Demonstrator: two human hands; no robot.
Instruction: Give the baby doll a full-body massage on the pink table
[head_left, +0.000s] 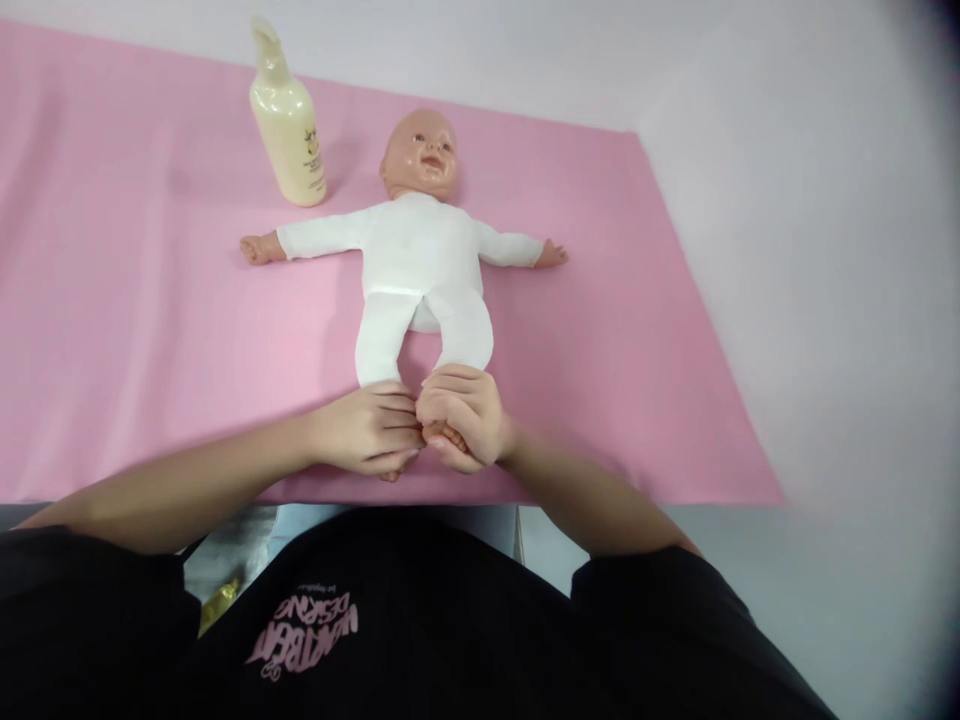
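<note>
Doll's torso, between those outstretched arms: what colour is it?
White; the doll's torso shows best in the head view.

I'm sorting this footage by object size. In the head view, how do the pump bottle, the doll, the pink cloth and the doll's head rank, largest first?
1. Pink cloth
2. Doll
3. Pump bottle
4. Doll's head

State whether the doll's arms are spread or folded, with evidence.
Spread: the doll lies with its arms stretched out to opposite sides, neither crossing its chest.
</note>
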